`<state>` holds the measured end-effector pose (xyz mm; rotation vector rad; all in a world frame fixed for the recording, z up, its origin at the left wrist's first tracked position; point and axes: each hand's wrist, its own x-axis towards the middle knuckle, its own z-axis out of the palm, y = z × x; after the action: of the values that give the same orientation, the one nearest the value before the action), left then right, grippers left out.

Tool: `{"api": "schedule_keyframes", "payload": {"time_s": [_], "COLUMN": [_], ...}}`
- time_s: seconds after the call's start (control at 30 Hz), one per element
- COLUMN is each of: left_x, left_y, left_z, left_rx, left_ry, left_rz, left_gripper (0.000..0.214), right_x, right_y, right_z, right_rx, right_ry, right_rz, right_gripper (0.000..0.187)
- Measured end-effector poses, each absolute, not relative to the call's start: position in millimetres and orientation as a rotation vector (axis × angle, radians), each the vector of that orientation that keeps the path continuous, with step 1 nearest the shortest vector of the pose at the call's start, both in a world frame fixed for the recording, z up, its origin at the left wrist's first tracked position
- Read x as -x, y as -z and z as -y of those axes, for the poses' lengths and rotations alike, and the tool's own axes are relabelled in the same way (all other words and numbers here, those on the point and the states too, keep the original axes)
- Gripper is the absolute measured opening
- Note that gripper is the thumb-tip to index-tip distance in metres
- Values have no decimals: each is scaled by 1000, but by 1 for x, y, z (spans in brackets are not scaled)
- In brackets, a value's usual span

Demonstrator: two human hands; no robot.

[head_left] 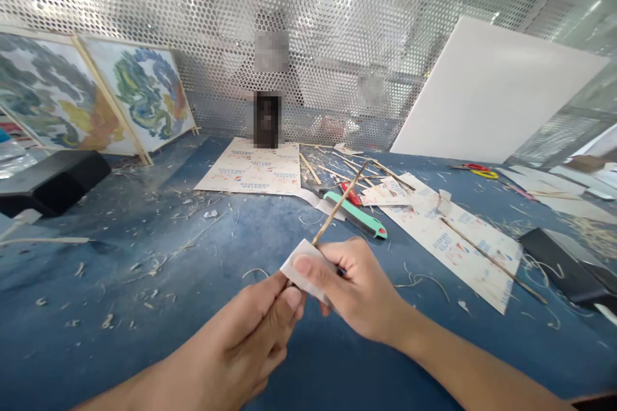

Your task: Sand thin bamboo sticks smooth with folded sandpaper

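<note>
Near the middle of the view, my right hand (359, 292) is closed with its thumb pressing a small folded piece of sandpaper (311, 273), white side outward, around a thin wooden stick (337, 209). The stick slants up and away to the right from the paper. My left hand (263, 324) is closed just below the paper, thumb and fingers pinched together around the stick's near end, which the fingers hide. Beyond my hands lie a teal box cutter (357, 213) and a small red tool (350, 193). Another thin stick (491, 260) rests on a sandpaper sheet (448, 247).
A second sandpaper sheet (250, 170) lies at the back beside wood scraps. Shavings litter the blue table (183, 295). Painted panels (144, 96) and a black box (53, 183) are left; a white board (491, 96), scissors (482, 171) and a black device (569, 266) are right.
</note>
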<state>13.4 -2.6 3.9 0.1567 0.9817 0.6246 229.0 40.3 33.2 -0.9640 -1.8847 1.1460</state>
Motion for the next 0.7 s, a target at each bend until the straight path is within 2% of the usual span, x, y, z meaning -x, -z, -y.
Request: {"api": "schedule_keyframes", "payload": {"time_s": [0.07,0.13,0.3,0.5,0.63,0.7], "left_x": [-11,-8,-7,-20,-29,-29], "left_y": [-1,1,-9,-42,-55,-55], "left_z": [4,6,14,9,5,5], "left_rx": [-773,-1073,-931,-801,-769,-758], "left_ry": [-587,-546,-489,-404,-362,-340], "left_rz": [-931,-952,-1141,-1107,-937,-870], "left_gripper": [30,35,36,47,57,55], "right_x": [-230,-237,-245,-230,-242,-249], "right_y": [-34,-37,-41,-37,-40,-41], "right_z": [-44,-54,-60,-39,-55,-64], "right_rx": [986,1040,1062,952,1009,1014], "right_ry": [-1083,-981,-891,-1318,-1116,-979], "right_rz": [1838,1701,1511,1797,1622,1460], "right_gripper": [57,57,58,60,60,60]}}
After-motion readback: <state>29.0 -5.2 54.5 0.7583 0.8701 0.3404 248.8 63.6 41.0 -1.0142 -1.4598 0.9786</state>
